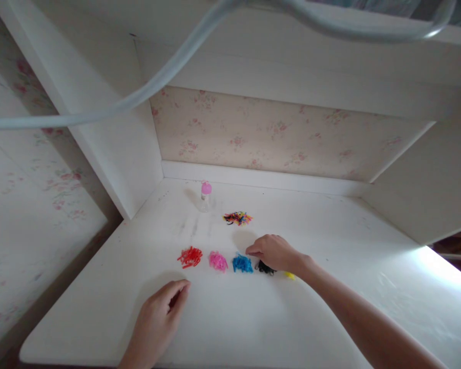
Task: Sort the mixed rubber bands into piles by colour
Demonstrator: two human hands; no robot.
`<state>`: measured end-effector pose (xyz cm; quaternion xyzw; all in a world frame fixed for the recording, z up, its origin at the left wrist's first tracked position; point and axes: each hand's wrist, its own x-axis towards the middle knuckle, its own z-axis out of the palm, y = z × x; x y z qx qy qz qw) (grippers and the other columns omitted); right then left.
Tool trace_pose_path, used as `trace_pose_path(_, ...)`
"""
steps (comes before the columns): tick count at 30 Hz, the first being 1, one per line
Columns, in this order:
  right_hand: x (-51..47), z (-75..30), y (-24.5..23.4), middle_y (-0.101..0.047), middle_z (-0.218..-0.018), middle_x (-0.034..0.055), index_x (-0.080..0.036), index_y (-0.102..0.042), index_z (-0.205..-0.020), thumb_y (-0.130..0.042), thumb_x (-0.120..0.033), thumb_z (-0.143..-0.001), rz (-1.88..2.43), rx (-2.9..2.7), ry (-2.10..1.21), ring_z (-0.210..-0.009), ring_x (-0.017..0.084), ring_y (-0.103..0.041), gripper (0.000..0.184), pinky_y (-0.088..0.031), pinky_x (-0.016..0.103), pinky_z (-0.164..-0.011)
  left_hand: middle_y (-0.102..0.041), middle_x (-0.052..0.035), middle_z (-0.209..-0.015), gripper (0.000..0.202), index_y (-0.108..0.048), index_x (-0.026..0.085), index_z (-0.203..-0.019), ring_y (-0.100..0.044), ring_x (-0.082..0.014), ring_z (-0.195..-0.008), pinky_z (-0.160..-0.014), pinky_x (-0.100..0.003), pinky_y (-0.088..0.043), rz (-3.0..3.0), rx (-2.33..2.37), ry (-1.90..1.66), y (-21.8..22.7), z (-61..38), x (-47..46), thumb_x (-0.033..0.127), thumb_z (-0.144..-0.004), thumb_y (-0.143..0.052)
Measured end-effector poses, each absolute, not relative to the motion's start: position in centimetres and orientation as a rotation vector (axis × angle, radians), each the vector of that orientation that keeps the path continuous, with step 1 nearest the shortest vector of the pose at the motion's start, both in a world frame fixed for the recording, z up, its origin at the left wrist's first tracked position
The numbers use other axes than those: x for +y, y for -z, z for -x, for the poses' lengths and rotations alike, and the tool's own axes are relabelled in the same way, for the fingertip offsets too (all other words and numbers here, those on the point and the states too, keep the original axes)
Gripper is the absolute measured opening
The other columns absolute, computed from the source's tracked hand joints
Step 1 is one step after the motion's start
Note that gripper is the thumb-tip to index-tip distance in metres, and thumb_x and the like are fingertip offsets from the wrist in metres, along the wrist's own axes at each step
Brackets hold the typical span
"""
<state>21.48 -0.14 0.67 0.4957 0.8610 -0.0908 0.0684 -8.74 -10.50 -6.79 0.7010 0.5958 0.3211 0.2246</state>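
My right hand (273,251) is over the black pile of small rubber bands (266,268), partly covering it. Its fingers are closed together and point left, with the tips by the blue pile (242,263); anything between them is too small to tell. The yellow pile (289,275) shows only partly from behind my right wrist. Closer to me, my left hand (159,315) rests on the table with thumb and fingers pressed together, just below the red pile (190,257); whatever it may pinch is hidden. Between red and blue lies the pink pile (217,261).
A mixed-colour pile of bands (237,218) lies farther back on the white desk (230,328). Left of it stands a small clear bottle with a pink cap (206,196). White side panels flank the desk, and a pale cable (169,72) hangs across the top.
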Motion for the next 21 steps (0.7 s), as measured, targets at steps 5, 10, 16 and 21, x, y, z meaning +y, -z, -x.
trace_pose_path(5,-1.4,-23.0,-1.6,-0.071,-0.084,-0.0005,-0.031,-0.07,-0.086,-0.042,-0.02,-0.084,-1.623,2.623,0.25,-0.081,0.018,-0.063,0.03,-0.039,0.023,-0.065,-0.072,-0.0023,-0.091,0.026,-0.066,0.024,-0.099,-0.068,-0.0156,-0.079,-0.071,-0.022,-0.055,-1.942,1.67,-0.874,6.9,8.7,-10.4,0.039,-0.088,-0.048)
trace_pose_path(10,-5.3,-24.9,-1.3,-0.072,-0.087,0.0008,-0.03,-0.07,-0.098,-0.039,-0.032,-0.089,-1.929,2.692,0.635,-0.078,0.017,-0.065,0.032,-0.044,0.024,-0.07,-0.072,-0.0014,-0.09,0.026,-0.066,0.023,-0.098,-0.067,-0.0143,-0.076,-0.068,-0.02,-0.053,-1.945,1.661,-0.825,6.5,8.3,-9.9,0.039,-0.087,-0.048)
trace_pose_path(16,-10.7,-26.8,3.1,-0.072,-0.093,0.0021,-0.025,-0.071,-0.094,-0.043,-0.041,-0.088,-2.328,2.653,1.095,-0.082,0.018,-0.065,0.033,-0.048,0.025,-0.075,-0.07,-0.0009,-0.082,0.026,-0.066,0.023,-0.095,-0.063,-0.013,-0.068,-0.065,-0.021,-0.049,-2.147,1.551,-0.737,2.7,6.0,-7.3,0.033,-0.089,-0.043)
trace_pose_path(21,-13.1,-27.8,6.3,-0.072,-0.088,0.0033,-0.022,-0.071,-0.094,-0.047,-0.049,-0.084,-2.68,2.421,1.167,-0.08,0.02,-0.065,0.038,-0.049,0.022,-0.068,-0.07,-0.0012,-0.086,0.023,-0.066,0.022,-0.088,-0.063,-0.0139,-0.077,-0.073,-0.023,-0.046,-2.358,1.532,-0.583,0.6,3.1,-2.7,0.028,-0.087,-0.044)
